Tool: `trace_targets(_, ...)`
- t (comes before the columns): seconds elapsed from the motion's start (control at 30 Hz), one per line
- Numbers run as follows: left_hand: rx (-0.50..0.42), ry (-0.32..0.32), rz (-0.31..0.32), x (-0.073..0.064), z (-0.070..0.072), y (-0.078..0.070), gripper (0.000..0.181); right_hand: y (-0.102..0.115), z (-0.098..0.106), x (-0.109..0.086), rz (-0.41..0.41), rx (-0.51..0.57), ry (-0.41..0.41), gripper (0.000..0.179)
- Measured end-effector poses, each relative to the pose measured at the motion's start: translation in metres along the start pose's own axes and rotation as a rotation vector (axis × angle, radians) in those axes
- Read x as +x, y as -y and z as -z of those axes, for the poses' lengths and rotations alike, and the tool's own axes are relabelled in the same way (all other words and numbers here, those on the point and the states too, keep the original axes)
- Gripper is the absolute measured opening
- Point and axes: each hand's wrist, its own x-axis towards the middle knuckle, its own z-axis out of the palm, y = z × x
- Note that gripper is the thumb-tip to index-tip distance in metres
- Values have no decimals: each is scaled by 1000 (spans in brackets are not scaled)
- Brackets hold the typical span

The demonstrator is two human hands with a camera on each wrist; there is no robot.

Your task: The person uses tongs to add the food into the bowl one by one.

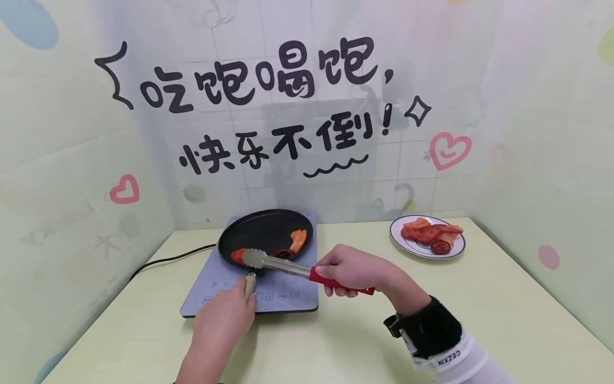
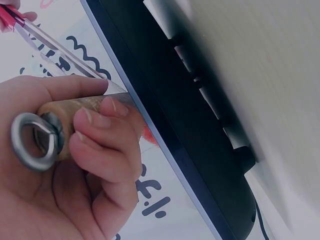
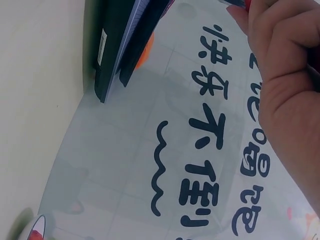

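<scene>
A black frying pan (image 1: 264,229) sits on a flat induction cooker (image 1: 292,290). My left hand (image 1: 224,314) grips the pan's wooden handle (image 1: 250,287), its fingers curled around it in the left wrist view; a metal ring (image 2: 34,142) hangs from the handle's end. My right hand (image 1: 360,269) holds red-handled metal tongs (image 1: 288,266). Their scalloped tips are at a red food piece (image 1: 237,256) near the pan's front left edge; whether they pinch it I cannot tell. An orange-pink slice (image 1: 298,241) and a dark round piece (image 1: 284,254), partly covered by the tongs, lie to the right.
A white plate (image 1: 396,236) with a blue rim, holding several food pieces (image 1: 428,232), stands at the back right of the table (image 1: 364,336). A black cable (image 1: 168,260) runs left from the cooker. Printed walls (image 1: 307,128) enclose the back and sides.
</scene>
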Motion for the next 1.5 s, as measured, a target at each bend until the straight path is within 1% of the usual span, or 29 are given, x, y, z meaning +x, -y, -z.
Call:
trace_targets(0.17, 12, 14, 0, 0, 1, -1, 57, 3, 0, -1, -5, -10, -22, 27)
trace_targets(0.3, 12, 21, 3, 1, 1, -2, 58, 2, 2, -2, -17, 1, -31, 28)
trace_targets(0.47, 16, 15, -3, 1, 0, -1, 57, 1, 4, -3, -25, 28, -46, 28)
trace_targets(0.73, 3, -1, -8, 1, 0, 0, 57, 1, 11, -9, 1, 33, -70, 26)
trace_targets(0.93, 1, 3, -12, 1, 0, 0, 58, 2, 15, -12, 4, 42, -72, 27)
trace_targets(1.17, -7, -4, -22, 1, 0, -1, 58, 4, 18, -16, -13, 45, -71, 25)
trace_targets(1.37, -9, 9, -9, 1, 0, 0, 59, 5, 21, -20, -8, 35, -71, 25)
trace_targets(1.5, -9, 7, -6, 1, -1, 0, 59, 5, 22, -22, -11, 41, -70, 25)
